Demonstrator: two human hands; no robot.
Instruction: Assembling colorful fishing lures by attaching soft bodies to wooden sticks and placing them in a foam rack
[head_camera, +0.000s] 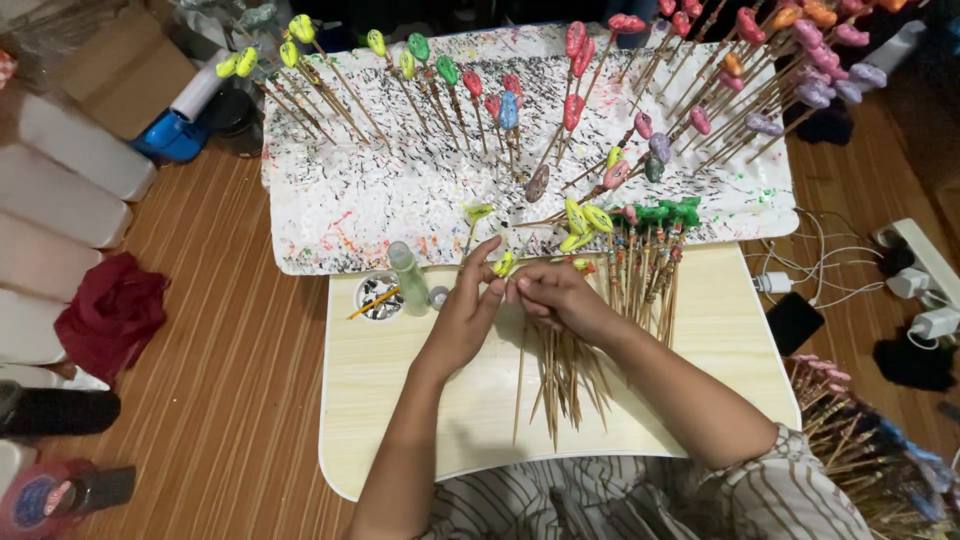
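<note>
My left hand (468, 312) and my right hand (553, 295) meet at the far edge of a small pale wooden table (400, 400). Between their fingertips is a small yellow bead-like piece (502, 264) on a thin wooden stick. My right hand rests over a loose pile of bare wooden sticks (560, 380) lying on the table. Just beyond my fingers, more yellow pieces (583, 222) and green pieces (668, 212) stand on sticks.
A paint-speckled white foam board (340, 200) behind the table holds many sticks tipped with yellow, green, red, blue, pink and purple pieces. A small dish with a brush (378, 297) and a clear bottle (408, 277) stand at left. A red cloth (110, 312), white containers, cables and a power strip (925, 265) lie on the floor.
</note>
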